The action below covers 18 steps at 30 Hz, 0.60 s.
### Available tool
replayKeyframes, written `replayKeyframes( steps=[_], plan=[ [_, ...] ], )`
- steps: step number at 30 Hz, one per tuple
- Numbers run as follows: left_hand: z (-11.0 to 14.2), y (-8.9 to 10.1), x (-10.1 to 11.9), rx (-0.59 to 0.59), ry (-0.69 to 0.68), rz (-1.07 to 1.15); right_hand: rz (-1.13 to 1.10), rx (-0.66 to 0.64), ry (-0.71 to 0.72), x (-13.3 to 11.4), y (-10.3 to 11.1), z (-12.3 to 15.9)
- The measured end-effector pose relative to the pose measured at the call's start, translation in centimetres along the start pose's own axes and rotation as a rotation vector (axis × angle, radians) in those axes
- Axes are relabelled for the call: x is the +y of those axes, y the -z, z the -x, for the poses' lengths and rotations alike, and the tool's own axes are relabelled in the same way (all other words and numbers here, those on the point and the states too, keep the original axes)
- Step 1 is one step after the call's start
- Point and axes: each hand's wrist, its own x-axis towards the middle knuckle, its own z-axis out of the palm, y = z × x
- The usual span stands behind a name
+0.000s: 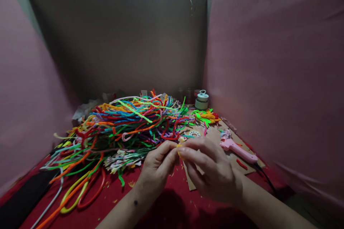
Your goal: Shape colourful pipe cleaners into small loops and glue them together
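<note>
A small yellow pipe cleaner piece [180,152] is pinched between the fingertips of both hands, mostly covered by them. My left hand [157,168] grips it from the left with thumb and index finger. From the right, my right hand [212,168] closes thumb and fingers on the same piece. Just behind the hands spreads a large heap of colourful pipe cleaners [134,118]. A bundle of thin stems with pale tips [125,159] lies left of my left hand.
A cardboard sheet [192,182] lies under and beyond my right hand. On it are a pink glue gun [239,150] with a dark cord, a white tape ring [194,134] and a red piece [242,164]. A pale green jar [202,101] stands behind. Pink walls rise at both sides.
</note>
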Motion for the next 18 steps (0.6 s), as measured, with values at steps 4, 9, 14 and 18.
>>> replayKeyframes(
  steps=[4, 9, 14, 18],
  plan=[
    [-0.5, 0.3, 0.0, 0.01, 0.052, 0.223, -0.182, 0.15, -0.223, 0.1, 0.7, 0.4],
    [-1.3, 0.9, -0.2, 0.058, 0.134, 0.521, -0.242, 0.317, -0.559, 2.3, 1.5, 0.8],
    [-1.6, 1.4, 0.3, 0.068, 0.187, 0.693, -0.256, 0.458, -0.829, 6.8, 3.4, -0.2],
    [-1.7, 1.6, 0.5, 0.101, 0.223, 0.699, -0.246, 0.392, -0.921, 11.3, 4.2, -1.0]
  ],
)
